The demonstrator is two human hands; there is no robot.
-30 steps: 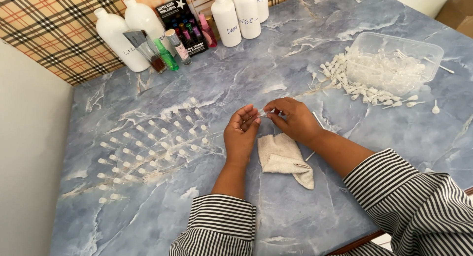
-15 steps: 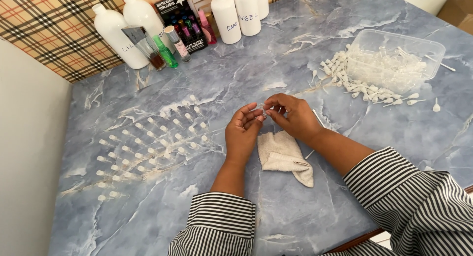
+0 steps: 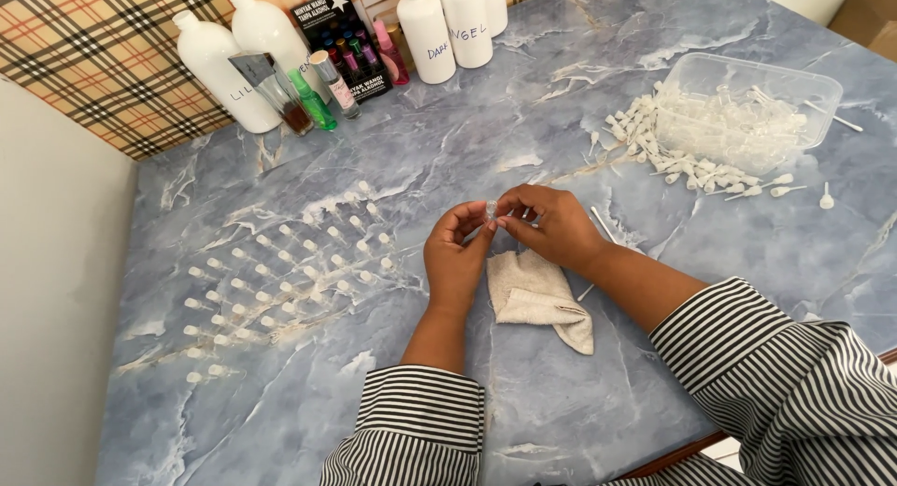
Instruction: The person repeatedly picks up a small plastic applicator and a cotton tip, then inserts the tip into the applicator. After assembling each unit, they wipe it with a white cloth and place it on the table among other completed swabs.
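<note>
Between both hands, tiny clear vial [image 3: 491,208], mostly hidden

on the table [image 3: 579,93], rows of vials [image 3: 290,271] stand left of the hands; a cloth [image 3: 537,294] lies just below them. bottles [image 3: 280,65] line the far edge (small ones between the big). a tub [image 3: 794,84] sits far right, sprayer tubes [image 3: 673,154] spilled before it.

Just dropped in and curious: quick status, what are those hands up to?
Left hand and right hand pinch one small clear vial between fingertips. Held above folded cloth. Rows of vials stand left; nothing in the way.
</note>
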